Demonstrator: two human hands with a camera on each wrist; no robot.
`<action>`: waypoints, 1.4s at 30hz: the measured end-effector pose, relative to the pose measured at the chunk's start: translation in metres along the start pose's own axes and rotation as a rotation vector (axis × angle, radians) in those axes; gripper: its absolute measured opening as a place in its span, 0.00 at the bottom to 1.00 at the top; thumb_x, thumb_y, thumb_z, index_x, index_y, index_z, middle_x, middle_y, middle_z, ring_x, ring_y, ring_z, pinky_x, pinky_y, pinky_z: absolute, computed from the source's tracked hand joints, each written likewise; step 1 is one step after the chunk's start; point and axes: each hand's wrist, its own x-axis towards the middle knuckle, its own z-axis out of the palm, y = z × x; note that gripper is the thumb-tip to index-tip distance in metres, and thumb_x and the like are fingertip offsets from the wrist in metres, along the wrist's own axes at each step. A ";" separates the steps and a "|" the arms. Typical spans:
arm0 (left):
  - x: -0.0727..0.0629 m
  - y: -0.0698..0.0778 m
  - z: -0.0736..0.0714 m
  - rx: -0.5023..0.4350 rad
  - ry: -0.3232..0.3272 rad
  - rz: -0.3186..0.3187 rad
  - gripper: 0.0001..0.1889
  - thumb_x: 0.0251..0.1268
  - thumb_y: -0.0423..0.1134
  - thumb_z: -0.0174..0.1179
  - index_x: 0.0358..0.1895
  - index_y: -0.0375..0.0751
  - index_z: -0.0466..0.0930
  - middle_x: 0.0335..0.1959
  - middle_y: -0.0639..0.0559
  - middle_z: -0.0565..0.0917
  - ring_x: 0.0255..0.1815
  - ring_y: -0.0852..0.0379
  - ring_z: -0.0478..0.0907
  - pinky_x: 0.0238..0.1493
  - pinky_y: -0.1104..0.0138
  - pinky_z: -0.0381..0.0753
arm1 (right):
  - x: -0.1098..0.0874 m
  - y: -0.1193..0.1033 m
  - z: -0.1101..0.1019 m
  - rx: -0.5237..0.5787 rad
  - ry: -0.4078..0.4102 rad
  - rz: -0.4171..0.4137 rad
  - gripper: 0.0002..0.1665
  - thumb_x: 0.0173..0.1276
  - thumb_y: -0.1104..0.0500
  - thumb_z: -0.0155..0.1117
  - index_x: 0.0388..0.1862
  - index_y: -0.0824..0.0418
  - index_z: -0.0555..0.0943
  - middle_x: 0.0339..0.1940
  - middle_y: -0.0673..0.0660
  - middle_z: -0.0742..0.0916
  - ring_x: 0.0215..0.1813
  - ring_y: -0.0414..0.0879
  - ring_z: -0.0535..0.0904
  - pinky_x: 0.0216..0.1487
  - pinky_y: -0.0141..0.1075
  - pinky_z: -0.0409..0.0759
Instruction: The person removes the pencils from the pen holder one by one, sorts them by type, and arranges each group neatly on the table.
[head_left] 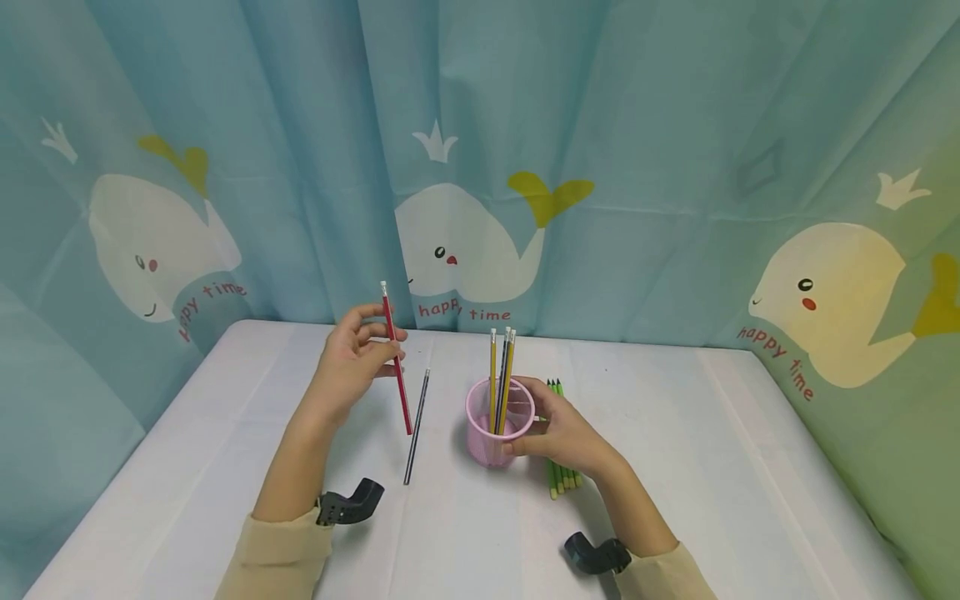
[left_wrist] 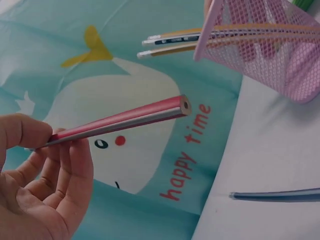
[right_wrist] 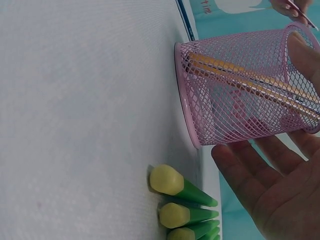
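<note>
My left hand (head_left: pixel 352 358) pinches a red pencil (head_left: pixel 397 367) between thumb and fingertips, its white eraser end up and its blunt end angled down. On the table just right of it lies a dark striped pencil (head_left: pixel 417 427). A pink mesh pencil cup (head_left: pixel 487 450) stands upright near the middle, with two yellow pencils (head_left: pixel 492 375) and a dark one (head_left: pixel 503 367) in it, erasers up. My right hand (head_left: pixel 566 433) grips the cup from its right side, thumb at the near side of the rim and fingers behind, as the right wrist view shows too.
Several green pencils (head_left: pixel 558 479) with yellowish ends lie side by side on the table, partly hidden under my right hand. The white tabletop (head_left: pixel 712 467) reaches back to a blue curtain (head_left: pixel 660 125) printed with whales. Each wrist wears a black camera mount (head_left: pixel 351 504).
</note>
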 end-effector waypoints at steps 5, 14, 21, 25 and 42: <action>0.004 -0.006 -0.001 0.051 -0.030 -0.016 0.25 0.70 0.29 0.53 0.69 0.40 0.62 0.51 0.40 0.81 0.40 0.54 0.83 0.44 0.64 0.87 | 0.000 0.000 0.000 0.001 0.002 0.005 0.50 0.51 0.65 0.80 0.72 0.50 0.67 0.67 0.55 0.77 0.68 0.56 0.73 0.63 0.52 0.79; 0.007 -0.015 -0.003 0.128 -0.073 -0.069 0.26 0.69 0.29 0.54 0.69 0.38 0.63 0.51 0.37 0.80 0.42 0.50 0.81 0.43 0.61 0.88 | -0.001 -0.002 0.000 0.006 -0.001 0.021 0.50 0.51 0.64 0.80 0.72 0.49 0.67 0.68 0.54 0.76 0.69 0.57 0.72 0.65 0.53 0.78; 0.007 -0.021 -0.004 0.171 -0.090 -0.112 0.26 0.70 0.31 0.54 0.70 0.37 0.63 0.52 0.37 0.80 0.42 0.54 0.82 0.44 0.62 0.88 | -0.001 -0.003 0.001 0.002 -0.001 0.032 0.50 0.51 0.63 0.80 0.72 0.49 0.67 0.68 0.53 0.76 0.69 0.56 0.72 0.65 0.52 0.78; 0.009 -0.025 -0.004 0.205 -0.104 -0.123 0.27 0.71 0.31 0.54 0.71 0.35 0.61 0.54 0.34 0.80 0.44 0.51 0.82 0.44 0.60 0.88 | -0.001 -0.002 0.000 0.000 0.001 0.028 0.50 0.51 0.63 0.80 0.72 0.49 0.67 0.68 0.53 0.76 0.69 0.55 0.72 0.65 0.52 0.78; 0.014 -0.041 -0.003 0.240 -0.140 -0.175 0.25 0.71 0.32 0.55 0.69 0.32 0.63 0.51 0.35 0.79 0.45 0.44 0.81 0.41 0.61 0.88 | 0.000 -0.001 0.000 0.003 -0.002 0.019 0.50 0.51 0.64 0.80 0.72 0.48 0.67 0.69 0.53 0.76 0.69 0.56 0.72 0.65 0.51 0.78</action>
